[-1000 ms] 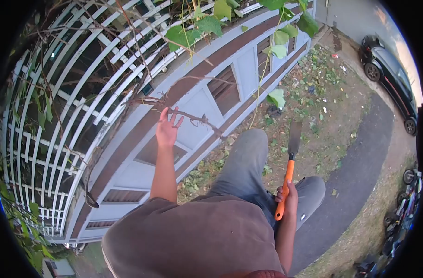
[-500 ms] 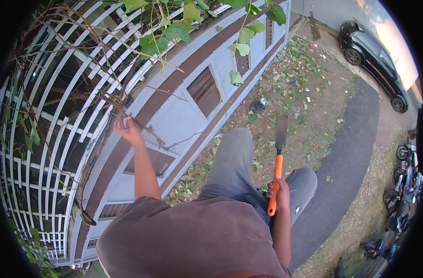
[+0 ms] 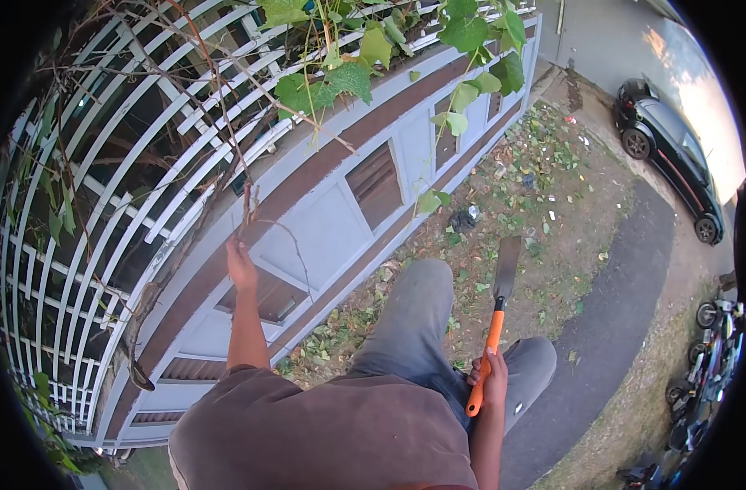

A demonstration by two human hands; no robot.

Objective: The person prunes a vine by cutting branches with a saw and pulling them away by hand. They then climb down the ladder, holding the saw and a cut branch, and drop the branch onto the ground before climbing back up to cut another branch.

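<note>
My left hand (image 3: 241,263) is raised beside the house-side wall, its fingers extended upward and apparently holding nothing. Just above its fingertips is the end of a dry vine branch (image 3: 247,204); whether they touch is hard to see. A thin bare twig curves from there down across the pale panel. In my right hand (image 3: 493,377), over my bent knee, is a machete (image 3: 508,268) with an orange handle, gripped round the handle with its broad blade pointing up and away from me.
White metal bars (image 3: 136,151) with tangled vines run along the left. Green vine leaves (image 3: 340,82) hang over the panelled wall (image 3: 320,208). Far below lie leaf-strewn ground (image 3: 504,188), a paved strip (image 3: 610,302), a black car (image 3: 671,155) and parked motorcycles (image 3: 704,367).
My left hand has turned, its fingers straightening from a spread curl, and sits lower relative to the branch. The twig has swung to hang more steeply. My right hand still grips the machete.
</note>
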